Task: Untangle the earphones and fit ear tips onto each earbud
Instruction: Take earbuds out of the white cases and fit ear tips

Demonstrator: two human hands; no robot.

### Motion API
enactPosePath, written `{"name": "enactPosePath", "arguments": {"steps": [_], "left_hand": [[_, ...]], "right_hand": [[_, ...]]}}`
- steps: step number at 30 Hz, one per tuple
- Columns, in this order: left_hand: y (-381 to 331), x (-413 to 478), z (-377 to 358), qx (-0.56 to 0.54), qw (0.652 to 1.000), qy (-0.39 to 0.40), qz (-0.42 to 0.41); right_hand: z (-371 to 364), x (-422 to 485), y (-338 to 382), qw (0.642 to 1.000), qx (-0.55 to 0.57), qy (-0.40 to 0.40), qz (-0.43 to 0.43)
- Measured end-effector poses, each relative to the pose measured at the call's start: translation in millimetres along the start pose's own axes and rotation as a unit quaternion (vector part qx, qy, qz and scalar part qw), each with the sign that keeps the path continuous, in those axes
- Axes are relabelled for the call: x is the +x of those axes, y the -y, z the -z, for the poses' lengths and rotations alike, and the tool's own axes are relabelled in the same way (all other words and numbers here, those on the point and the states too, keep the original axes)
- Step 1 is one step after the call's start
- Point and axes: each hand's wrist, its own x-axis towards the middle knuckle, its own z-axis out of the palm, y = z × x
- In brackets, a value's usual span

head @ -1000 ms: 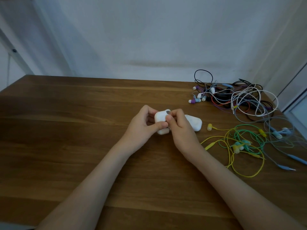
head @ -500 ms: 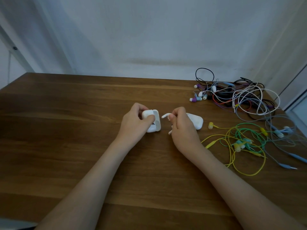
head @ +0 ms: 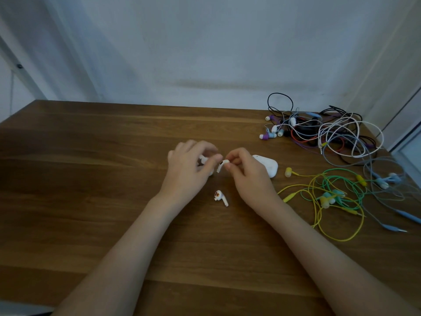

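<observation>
My right hand pinches a white wireless earbud by its head, stem pointing down-left. My left hand curls over a small white charging case, mostly hidden under the fingers. A second white earbud lies loose on the wooden table just in front of both hands. Another white case rests behind my right hand. Tangled wired earphones lie to the right: a yellow and green bundle and a mixed pile of white, black, red and purple cables.
Light blue earphones with a jack plug trail along the table's right edge. A white wall stands behind the table, and a white frame runs at the far left. The table's front edge is near the bottom of view.
One earbud now lies on the table in front of my hands. My right hand holds a second earbud taken from the case, and my left hand has closed further over the case.
</observation>
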Motion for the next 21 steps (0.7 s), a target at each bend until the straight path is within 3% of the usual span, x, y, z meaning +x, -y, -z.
{"name": "enactPosePath", "arguments": {"steps": [3, 8, 12, 18, 21], "left_hand": [[-1.9, -0.9, -3.7, 0.015, 0.996, 0.082, -0.029], [-2.4, -1.3, -4.5, -0.060, 0.996, 0.068, -0.020], [-9.5, -1.7, 2.0, -0.145, 0.987, 0.072, 0.011], [-6.9, -0.9, -1.4, -0.204, 0.975, 0.071, 0.048], [-5.0, 0.0, -1.5, -0.254, 0.962, 0.065, 0.073]], "right_hand": [[1.7, 1.0, 0.1, 0.999, 0.036, -0.006, 0.006], [6.1, 1.2, 3.5, 0.996, 0.081, 0.016, 0.016], [10.7, 2.6, 6.4, 0.975, 0.209, 0.050, -0.061], [8.2, 4.0, 2.0, 0.986, 0.140, 0.057, -0.073], [6.9, 3.9, 0.7, 0.983, 0.170, 0.027, -0.059]]}}
